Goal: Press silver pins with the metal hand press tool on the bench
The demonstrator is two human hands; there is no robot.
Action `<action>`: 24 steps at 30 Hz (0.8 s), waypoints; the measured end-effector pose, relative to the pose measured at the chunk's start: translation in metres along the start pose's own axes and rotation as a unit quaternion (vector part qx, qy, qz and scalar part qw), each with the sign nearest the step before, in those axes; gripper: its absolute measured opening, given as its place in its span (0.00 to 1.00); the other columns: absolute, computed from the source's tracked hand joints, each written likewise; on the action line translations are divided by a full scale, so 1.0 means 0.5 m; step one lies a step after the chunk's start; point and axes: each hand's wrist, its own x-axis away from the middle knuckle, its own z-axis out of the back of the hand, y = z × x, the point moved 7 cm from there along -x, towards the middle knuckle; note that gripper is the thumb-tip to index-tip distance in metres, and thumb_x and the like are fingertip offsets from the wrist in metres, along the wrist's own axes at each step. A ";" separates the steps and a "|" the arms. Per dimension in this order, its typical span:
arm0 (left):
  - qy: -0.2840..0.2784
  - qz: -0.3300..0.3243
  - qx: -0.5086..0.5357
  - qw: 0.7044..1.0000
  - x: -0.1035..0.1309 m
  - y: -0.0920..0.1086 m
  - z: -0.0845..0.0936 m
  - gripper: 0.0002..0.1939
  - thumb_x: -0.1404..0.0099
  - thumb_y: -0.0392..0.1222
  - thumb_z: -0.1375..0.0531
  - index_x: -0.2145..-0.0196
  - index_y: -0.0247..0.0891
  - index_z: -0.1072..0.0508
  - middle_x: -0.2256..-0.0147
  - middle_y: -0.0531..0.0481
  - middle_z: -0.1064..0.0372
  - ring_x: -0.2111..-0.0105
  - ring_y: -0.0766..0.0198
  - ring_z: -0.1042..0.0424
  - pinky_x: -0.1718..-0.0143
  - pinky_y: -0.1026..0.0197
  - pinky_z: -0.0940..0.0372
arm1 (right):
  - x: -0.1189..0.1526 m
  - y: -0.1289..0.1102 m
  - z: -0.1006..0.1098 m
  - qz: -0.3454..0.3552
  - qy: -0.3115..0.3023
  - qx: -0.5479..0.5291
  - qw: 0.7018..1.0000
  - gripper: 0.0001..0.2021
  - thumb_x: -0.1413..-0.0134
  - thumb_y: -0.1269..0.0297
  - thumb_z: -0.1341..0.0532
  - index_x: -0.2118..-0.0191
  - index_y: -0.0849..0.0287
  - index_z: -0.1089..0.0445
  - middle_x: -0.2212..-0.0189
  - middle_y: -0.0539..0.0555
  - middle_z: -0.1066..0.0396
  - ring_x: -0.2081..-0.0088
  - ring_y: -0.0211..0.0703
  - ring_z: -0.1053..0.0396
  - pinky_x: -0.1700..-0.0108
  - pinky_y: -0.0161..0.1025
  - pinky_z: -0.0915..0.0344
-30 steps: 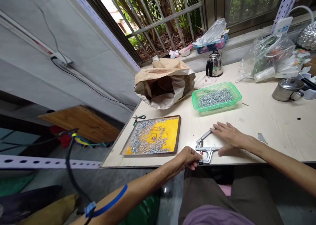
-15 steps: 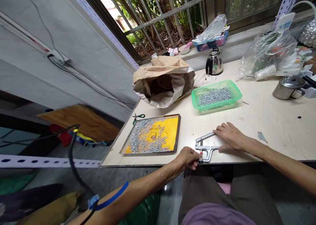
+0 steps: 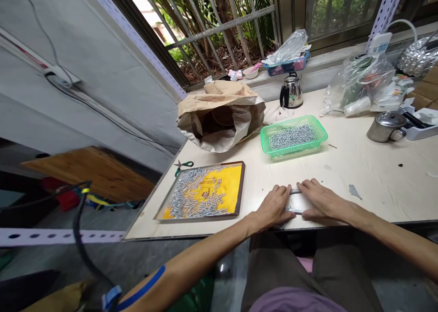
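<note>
Silver spring-loaded hand pliers (image 3: 294, 210) lie flat at the table's front edge, their two handles spread apart. My left hand (image 3: 273, 207) is closed over the head of the pliers and hides most of it, spring included. Around the handle ends is my right hand (image 3: 323, 201), fingers at the upper handle and thumb at the lower one. To the left, a shallow tray (image 3: 242, 189) with a yellow bottom holds many small silver screw-like pieces (image 3: 191, 193). More such pieces fill part of a green plastic basket (image 3: 321, 136) behind my hands.
An open brown paper bag (image 3: 219, 97) stands at the back left, with green-handled scissors (image 3: 185, 166) near the tray. A steel kettle (image 3: 292, 91), a lidded steel cup (image 3: 386, 127) and a plastic bag (image 3: 359, 84) stand farther back. A grey scrap (image 3: 355, 191) lies right of my hands.
My left hand has gone from pinching at the red-marked lower part of the pliers' head to covering the head. My right hand stays at the handles. The view has shifted slightly.
</note>
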 end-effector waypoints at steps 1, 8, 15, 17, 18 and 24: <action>-0.006 -0.004 -0.004 1.000 -0.003 0.000 0.001 0.37 0.46 0.49 0.34 0.44 0.31 0.43 0.54 0.39 0.36 0.54 0.50 0.37 0.51 0.49 0.38 | 0.000 0.002 0.000 -0.009 -0.004 0.006 1.000 0.31 0.61 0.59 0.30 0.50 0.65 0.36 0.56 0.62 0.34 0.55 0.54 0.38 0.55 0.46 0.37; -0.010 0.021 0.007 1.000 -0.006 0.002 -0.005 0.15 0.41 0.47 0.38 0.60 0.36 0.32 0.62 0.46 0.34 0.58 0.55 0.37 0.58 0.54 0.38 | 0.001 -0.013 -0.016 -0.010 0.023 0.067 0.997 0.09 0.50 0.69 0.38 0.61 0.61 0.33 0.64 0.57 0.32 0.61 0.49 0.36 0.62 0.42 0.40; -0.009 0.013 0.026 1.000 -0.006 0.008 -0.001 0.08 0.36 0.44 0.42 0.67 0.36 0.30 0.66 0.47 0.33 0.59 0.57 0.36 0.60 0.56 0.38 | 0.025 -0.027 -0.026 0.009 0.077 0.040 0.996 0.07 0.42 0.74 0.47 0.69 0.58 0.35 0.71 0.53 0.34 0.68 0.43 0.37 0.66 0.39 0.43; 0.004 0.022 0.021 1.000 -0.006 0.006 0.002 0.09 0.37 0.45 0.41 0.64 0.36 0.30 0.64 0.46 0.32 0.59 0.56 0.35 0.58 0.55 0.37 | 0.022 -0.017 -0.015 -0.003 0.082 0.045 0.996 0.04 0.44 0.72 0.45 0.65 0.59 0.34 0.68 0.55 0.33 0.65 0.45 0.37 0.64 0.40 0.42; 0.017 0.032 0.019 0.999 -0.003 0.006 0.002 0.11 0.37 0.45 0.41 0.61 0.36 0.31 0.62 0.45 0.32 0.58 0.55 0.35 0.57 0.54 0.36 | 0.018 -0.010 -0.008 -0.002 0.078 0.041 0.996 0.05 0.45 0.70 0.43 0.61 0.60 0.33 0.66 0.56 0.33 0.63 0.46 0.37 0.62 0.40 0.41; 0.147 0.014 0.022 0.989 0.042 0.056 -0.042 0.21 0.35 0.41 0.43 0.46 0.33 0.39 0.44 0.36 0.41 0.42 0.49 0.42 0.43 0.47 0.43 | -0.013 0.053 0.022 0.027 0.006 0.004 1.000 0.13 0.41 0.59 0.45 0.57 0.60 0.31 0.64 0.58 0.32 0.61 0.47 0.36 0.60 0.41 0.40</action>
